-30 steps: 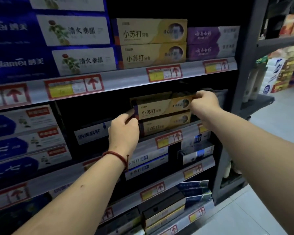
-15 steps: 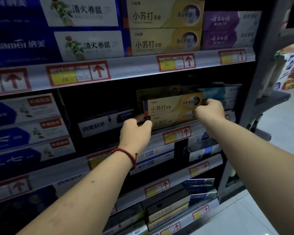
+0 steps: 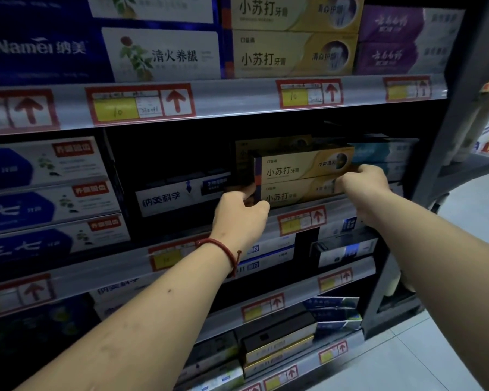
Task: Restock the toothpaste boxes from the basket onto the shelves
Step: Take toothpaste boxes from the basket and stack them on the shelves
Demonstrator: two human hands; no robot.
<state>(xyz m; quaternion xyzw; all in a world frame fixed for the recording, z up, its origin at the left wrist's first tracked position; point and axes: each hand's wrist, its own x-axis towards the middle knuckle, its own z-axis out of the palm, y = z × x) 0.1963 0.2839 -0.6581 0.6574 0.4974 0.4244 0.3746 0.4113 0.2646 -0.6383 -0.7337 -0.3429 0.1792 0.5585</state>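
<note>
A: Status?

B: Placing step, by my read. The top gold box (image 3: 299, 166) sits on the lower gold box (image 3: 291, 194), both on the middle shelf (image 3: 340, 213), right of centre, fronts facing out.

A: Hands?

B: The left hand (image 3: 239, 214) is wrapped round the left end of the lower gold box, thumb on the front and fingers behind the end. The right hand (image 3: 363, 183) is curled over the right end, at the seam between the two boxes. It looks to be mostly on the lower one, but I can't tell for sure.

A: Next move?

B: Probably square the pair to the shelf lip and let go. Push evenly from both ends, or the top box will skew or slide off. Then go back for more stock. The basket is out of view, so no count on what's left.

A: Anything in the way?

B: It's tight.
- A rear gold box (image 3: 271, 143) sits just behind, so there's little depth to push into.
- Teal boxes (image 3: 384, 150) are just beside on the right, near the right knuckles.
- A white box (image 3: 181, 197) is on the left with a dark gap above it, which leaves room there.
- The upper shelf edge (image 3: 232, 97) overhangs, so headroom is limited.
- A price tag (image 3: 301, 221) is right below the pair. Don't snag it.
</note>
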